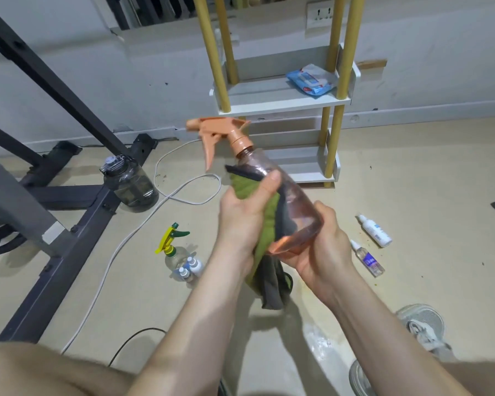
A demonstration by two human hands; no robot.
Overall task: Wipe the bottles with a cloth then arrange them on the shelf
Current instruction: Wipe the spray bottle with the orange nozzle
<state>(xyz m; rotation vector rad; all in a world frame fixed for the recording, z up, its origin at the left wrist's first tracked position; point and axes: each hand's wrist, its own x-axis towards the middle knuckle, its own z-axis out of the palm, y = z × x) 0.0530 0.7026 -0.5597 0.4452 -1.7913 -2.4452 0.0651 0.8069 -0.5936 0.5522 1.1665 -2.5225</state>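
Before the white-and-wood shelf (pixel 269 95), one peach clear-plastic spray bottle (pixel 297 210): left hand (pixel 240 215) clamps one green-grey cloth (pixel 270 217) against it, right hand (pixel 323 252) grips its base; five small bottles (pixel 375 230) on the floor.

Fairly bright, flat indoor light from overhead; soft shadow on the floor (pixel 412 167) under the arms (pixel 200 324); bit of glare on a wet patch (pixel 320 342); wide-angle warp tilts the shelf (pixel 283 98); bottom edge pretty blurry
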